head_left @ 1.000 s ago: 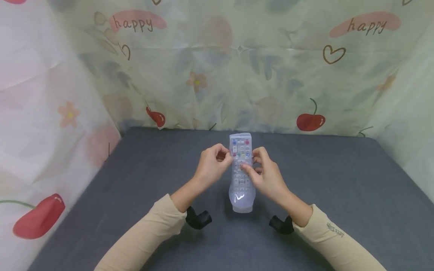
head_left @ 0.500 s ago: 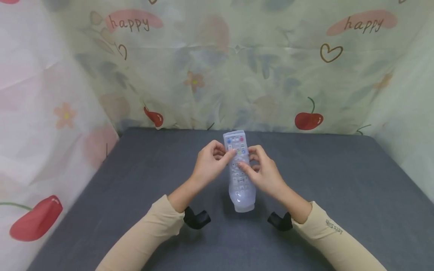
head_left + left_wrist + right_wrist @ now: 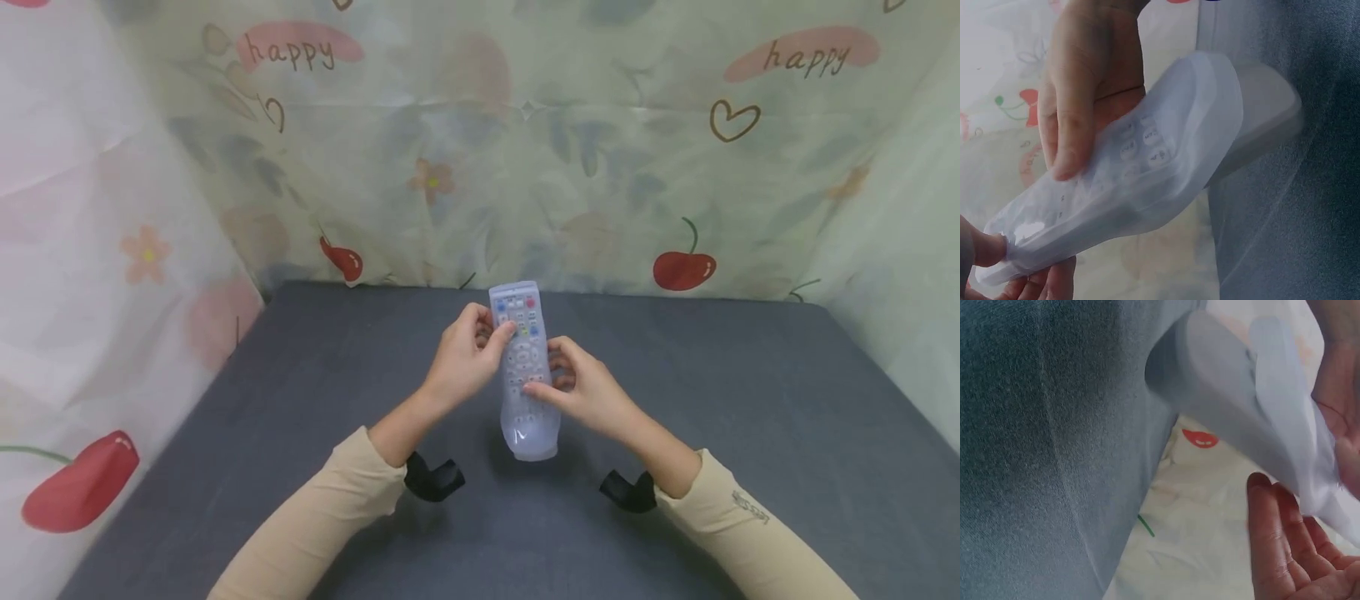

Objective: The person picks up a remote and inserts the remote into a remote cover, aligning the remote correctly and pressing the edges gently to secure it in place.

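Note:
A remote control (image 3: 522, 350) in a translucent cover (image 3: 1166, 125) is held up above the table, its top leaning left in the head view. My left hand (image 3: 465, 354) grips the upper part, thumb on the button face and fingers behind. Lower on the right edge, my right hand (image 3: 588, 383) pinches it, thumb over the lower keys. In the left wrist view, the remote's bare rounded end (image 3: 1266, 106) sticks out past the cover's wide mouth. The right wrist view shows that end from beneath, with the loose cover edge (image 3: 1279, 375) standing away from it.
A dark grey cloth-covered table (image 3: 300, 400) lies under the hands. Printed curtains (image 3: 480, 142) with cherries and lettering stand at the back and sides. Black curved pieces (image 3: 435, 482) show below each wrist.
The remote has shifted left and slightly up, its top tilting left. My left thumb has moved from the edge onto the face, and my right hand has slid lower along the remote.

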A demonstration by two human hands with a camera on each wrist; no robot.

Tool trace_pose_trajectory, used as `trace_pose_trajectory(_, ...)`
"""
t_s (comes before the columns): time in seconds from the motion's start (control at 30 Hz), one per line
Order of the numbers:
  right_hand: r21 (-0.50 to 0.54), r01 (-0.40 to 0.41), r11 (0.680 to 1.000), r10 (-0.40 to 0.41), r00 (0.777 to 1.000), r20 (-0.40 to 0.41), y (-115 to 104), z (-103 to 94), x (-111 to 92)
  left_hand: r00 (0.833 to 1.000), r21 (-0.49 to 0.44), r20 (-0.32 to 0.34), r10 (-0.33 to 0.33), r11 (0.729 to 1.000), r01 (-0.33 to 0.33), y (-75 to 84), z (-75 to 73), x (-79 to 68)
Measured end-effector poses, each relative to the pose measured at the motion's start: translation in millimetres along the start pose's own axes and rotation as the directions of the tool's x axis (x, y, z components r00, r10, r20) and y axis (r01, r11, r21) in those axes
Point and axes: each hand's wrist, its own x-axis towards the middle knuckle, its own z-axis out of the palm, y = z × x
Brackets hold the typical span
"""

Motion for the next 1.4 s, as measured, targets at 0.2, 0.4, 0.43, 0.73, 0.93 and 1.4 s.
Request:
trace_pose_trajectory(0.2,-0.013,0.046,0.999,-0.047,0.995,-0.084,-4,-12.0,2,0.999,-0.025,0.034,-0.014,1.0,0.015,-1.0,1.3,0.6)
trace_pose_trajectory(0.4,-0.059,0.061,0.996,-0.07,0.984,-0.164,-10,-19.0,7,0.998,-0.068,0.057,-0.024,0.997,0.028,-2.1,3.6,0.0)
trace_pose_trajectory(0.43,-0.067,0.06,0.996,-0.071,0.983,-0.172,-10,-19.1,8,0.998,-0.075,0.054,-0.022,0.997,0.026,-2.1,4.1,-0.3)
trace_pose_trajectory(0.73,-0.235,0.114,0.965,-0.17,0.957,-0.236,-10,-12.7,10,1.0,-0.086,-0.003,0.004,0.996,-0.004,-6.3,8.9,-1.1)
trace_pose_trajectory(0.93,-0.295,0.133,0.946,-0.218,0.937,-0.273,-9,-9.4,11,0.999,-0.122,-0.019,-0.036,0.992,0.033,-6.1,10.5,-0.6)
trace_pose_trajectory(1.4,-0.432,0.155,0.888,-0.269,0.939,-0.214,-14,-7.4,11,0.998,-0.26,-0.014,-0.057,0.964,0.051,-6.5,15.5,-1.3)
